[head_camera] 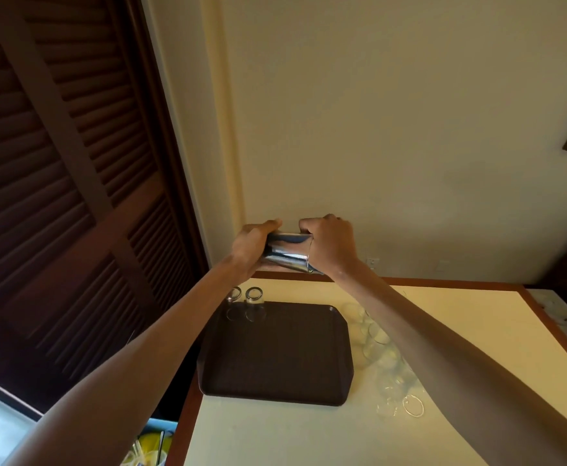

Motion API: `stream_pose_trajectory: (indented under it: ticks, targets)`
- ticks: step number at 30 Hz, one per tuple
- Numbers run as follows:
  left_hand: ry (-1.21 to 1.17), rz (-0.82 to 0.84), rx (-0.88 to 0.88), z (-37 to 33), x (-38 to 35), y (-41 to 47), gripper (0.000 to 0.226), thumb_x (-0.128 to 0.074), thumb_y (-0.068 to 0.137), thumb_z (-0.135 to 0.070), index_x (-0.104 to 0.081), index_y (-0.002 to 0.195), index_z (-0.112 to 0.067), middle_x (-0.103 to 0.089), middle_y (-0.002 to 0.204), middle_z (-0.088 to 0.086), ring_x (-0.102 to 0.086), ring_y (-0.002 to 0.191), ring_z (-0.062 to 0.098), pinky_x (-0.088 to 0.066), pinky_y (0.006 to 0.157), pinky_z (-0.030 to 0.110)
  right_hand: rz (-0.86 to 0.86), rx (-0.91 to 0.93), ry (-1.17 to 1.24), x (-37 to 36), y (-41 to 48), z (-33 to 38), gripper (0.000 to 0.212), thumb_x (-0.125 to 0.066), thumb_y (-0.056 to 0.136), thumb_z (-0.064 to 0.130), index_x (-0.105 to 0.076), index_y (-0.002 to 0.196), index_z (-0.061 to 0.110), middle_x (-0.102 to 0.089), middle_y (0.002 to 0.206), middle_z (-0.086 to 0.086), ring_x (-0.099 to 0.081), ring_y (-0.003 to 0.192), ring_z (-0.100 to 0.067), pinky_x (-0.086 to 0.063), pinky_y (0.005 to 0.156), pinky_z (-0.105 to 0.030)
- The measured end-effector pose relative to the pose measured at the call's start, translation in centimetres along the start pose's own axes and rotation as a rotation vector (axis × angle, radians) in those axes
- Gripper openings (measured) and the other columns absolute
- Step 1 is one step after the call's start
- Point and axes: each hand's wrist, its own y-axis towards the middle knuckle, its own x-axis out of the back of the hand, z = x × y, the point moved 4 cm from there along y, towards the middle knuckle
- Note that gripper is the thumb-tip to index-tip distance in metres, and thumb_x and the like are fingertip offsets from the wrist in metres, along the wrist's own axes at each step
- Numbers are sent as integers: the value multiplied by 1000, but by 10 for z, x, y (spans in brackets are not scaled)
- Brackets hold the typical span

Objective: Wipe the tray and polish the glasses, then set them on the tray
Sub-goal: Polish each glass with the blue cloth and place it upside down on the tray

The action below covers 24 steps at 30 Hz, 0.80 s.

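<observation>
Both my hands hold one clear glass [288,252] up in front of the wall, lying sideways above the table. My left hand [253,247] grips its base end. My right hand [330,243] is curled over its rim end, and no cloth shows. Below, a dark brown tray [278,361] lies on the cream table. Two glasses [245,302] stand upside down at the tray's far left corner. Several more clear glasses [381,351] cluster on the table right of the tray, partly behind my right forearm.
The cream table [309,435] has a wooden edge band and meets the wall at the back. A dark louvred door [67,183] fills the left. A blue bin with yellow items [151,445] sits below the table's left edge.
</observation>
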Motion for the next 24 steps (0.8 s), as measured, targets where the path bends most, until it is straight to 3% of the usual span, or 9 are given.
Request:
stream_pose_trajectory:
  ticks: [4,6,8,10,13,17,21,23,24]
  targets:
    - [184,-136,-279,-10,3,-3,49,-53,101,-38,-64,88,8,-64,78,23,-64,74,29,-53,77,42,136,-265,438,-37,-3,-13,22,-79,83,29,-66,70,18,-63,59,0,-62,52,-18,-49,50,-32]
    - [273,-191,-438,-19,3,-8,47,-53,96,-35,-66,81,7,-66,72,20,-67,70,19,-53,70,37,338,-512,882,-42,-11,-5,36,-73,87,47,-69,81,11,-66,63,-5,-63,47,-11,-52,48,-26]
    - [299,-212,-542,-27,1,-14,43,-53,95,-33,-69,77,4,-69,69,6,-70,67,6,-53,64,28,575,-665,1191,-40,-21,11,33,-62,96,42,-64,82,12,-63,57,2,-56,39,-4,-45,40,-15]
    - [298,-180,-568,-28,1,-16,44,-53,95,-35,-70,80,2,-69,72,7,-69,69,7,-53,67,26,562,-672,1140,-45,-18,7,27,-62,98,37,-61,87,12,-62,57,4,-52,36,-4,-42,39,-18]
    - [99,-1,-363,-19,7,-9,50,-51,98,-47,-70,95,-1,-70,91,20,-69,84,24,-55,76,35,294,-409,515,-34,-5,-8,8,-69,93,24,-64,96,17,-63,78,-1,-59,50,-6,-47,54,-25]
    - [-148,180,30,-7,7,-7,58,-48,103,-53,-64,118,0,-70,103,19,-70,93,31,-60,80,41,4,-21,-44,3,4,10,16,-65,73,4,-60,65,17,-57,57,-1,-52,55,-23,-38,50,-27]
    - [-17,-6,-25,-12,5,-6,35,-56,104,-39,-62,98,-5,-67,93,17,-71,82,28,-62,82,43,-4,-68,16,0,4,4,24,-73,79,11,-57,68,24,-57,62,2,-54,61,-22,-36,56,-27]
    - [97,-117,-125,-19,8,-8,40,-57,100,-42,-66,91,-4,-68,87,19,-70,83,33,-59,89,50,125,-250,292,-15,0,-2,7,-76,85,19,-70,88,15,-67,83,-2,-62,77,-24,-44,65,-29]
    - [170,-149,-220,-24,8,-9,46,-55,98,-44,-67,87,-1,-69,83,20,-71,82,34,-58,87,51,229,-384,555,-20,-4,-1,23,-77,86,29,-70,93,7,-69,86,-7,-65,75,-27,-47,64,-30]
